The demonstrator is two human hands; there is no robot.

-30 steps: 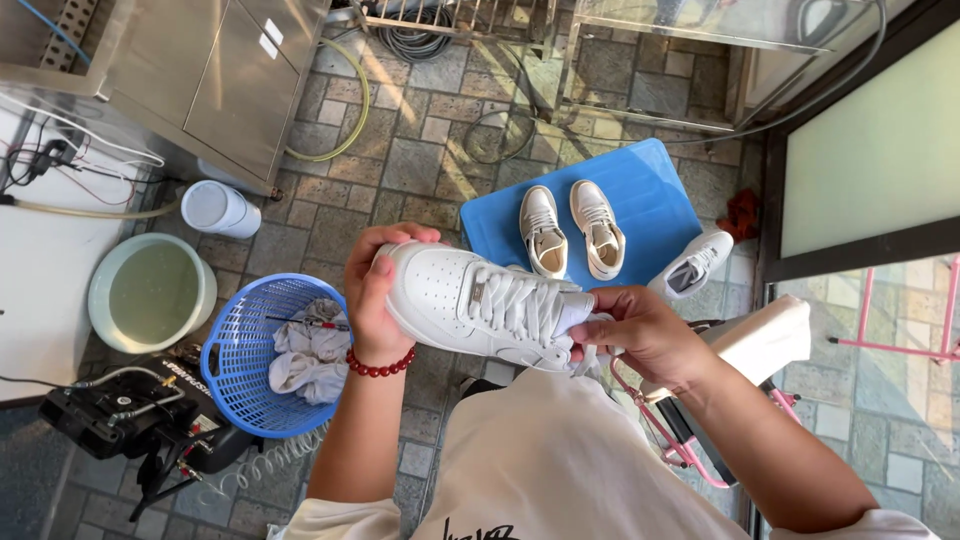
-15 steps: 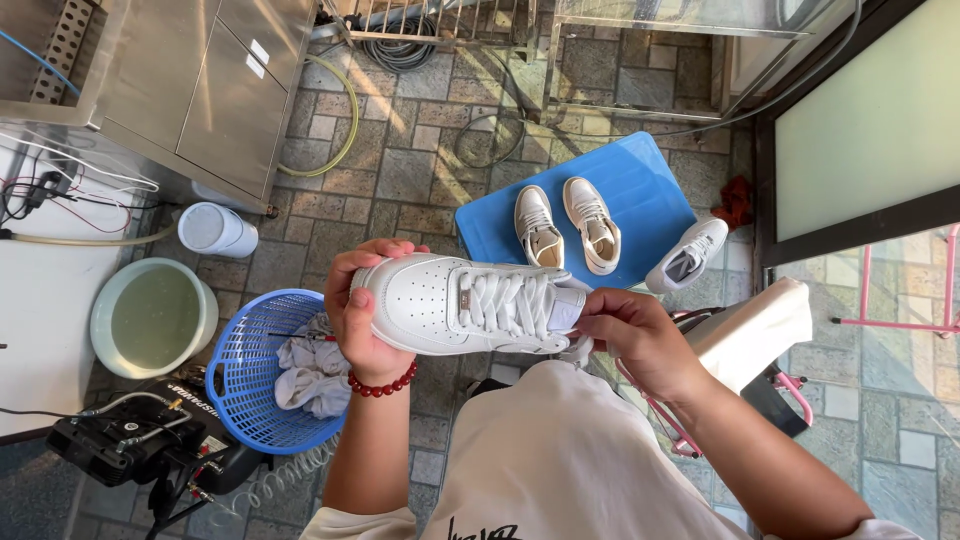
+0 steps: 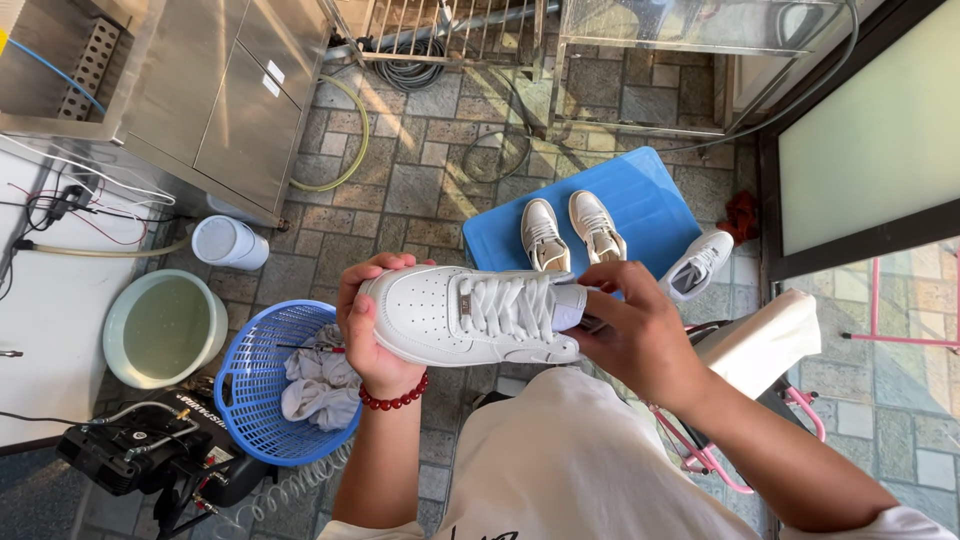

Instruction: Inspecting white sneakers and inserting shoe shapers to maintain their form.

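A white lace-up sneaker [image 3: 470, 315] is held level in front of my chest, toe pointing left. My left hand [image 3: 368, 335], with a red bead bracelet at the wrist, wraps around the toe end. My right hand [image 3: 640, 335] grips the heel end, fingers over the collar. Beyond the sneaker, a pair of beige sneakers [image 3: 570, 230] stands on a blue mat [image 3: 650, 200] on the stone floor. One more white sneaker [image 3: 697, 266] lies at the mat's right edge.
A blue plastic basket [image 3: 250, 400] with white cloths sits at lower left, beside a pale green basin of water [image 3: 165, 328] and a white tub [image 3: 230, 243]. A steel cabinet [image 3: 220, 100], hoses, a black machine [image 3: 150, 455] and a pink-framed stool [image 3: 740, 440] surround me.
The sneaker has been turned slightly and lowered toward my chest, with both hands still on it. My right hand has shifted further onto the heel.
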